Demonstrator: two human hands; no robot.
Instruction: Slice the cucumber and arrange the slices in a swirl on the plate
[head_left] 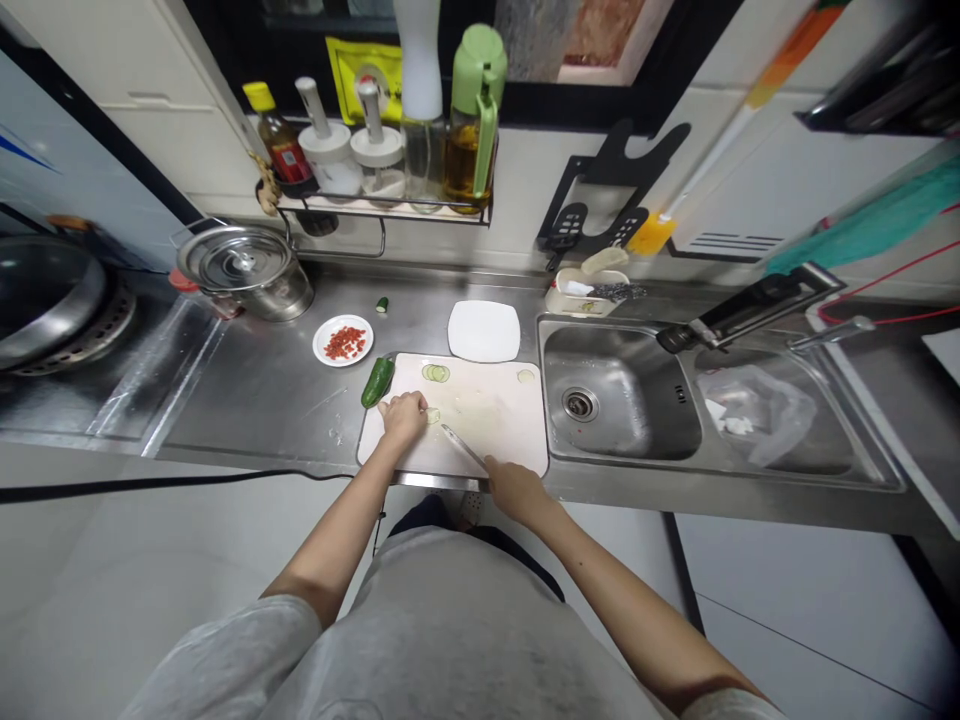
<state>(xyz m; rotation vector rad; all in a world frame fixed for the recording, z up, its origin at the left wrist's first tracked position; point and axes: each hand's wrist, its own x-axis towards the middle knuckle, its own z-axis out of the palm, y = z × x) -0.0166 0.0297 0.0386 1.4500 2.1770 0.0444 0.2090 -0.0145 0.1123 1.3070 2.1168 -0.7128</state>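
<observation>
"In the head view, where are the hands?"

"The left hand [405,418] is low over the left part of the cutting board [495,392], fingers bent, tips beside a pale slice [433,415]. I can't tell whether they pinch it. The right hand [517,490] is clamped round the handle of a knife [465,448] at the board's near edge, its blade angled toward that slice."

"And the cucumber [377,382]?"

"Just beyond the left hand, at the board's left edge: dark green, bumpy and rounded. Overlapping slices [436,373], thin discs with green rims, lie near the far edge."

"What's the surface [247,400] like?"

"Brushed, shiny metal, with wet marks left of the board. Behind are a round plate [320,343] of red bits [345,343], a small cucumber end [382,304] and a smooth, white, rounded-square plate [484,331]."

"The room?"

"A kitchen. Right of the board is a steel sink [622,370] with two basins, a crumpled clear bag [761,410] in the farther one. Left is a lidded steel pot [277,295]; a green-topped oil jug [476,110] stands on a wall rack [382,205]."
</observation>
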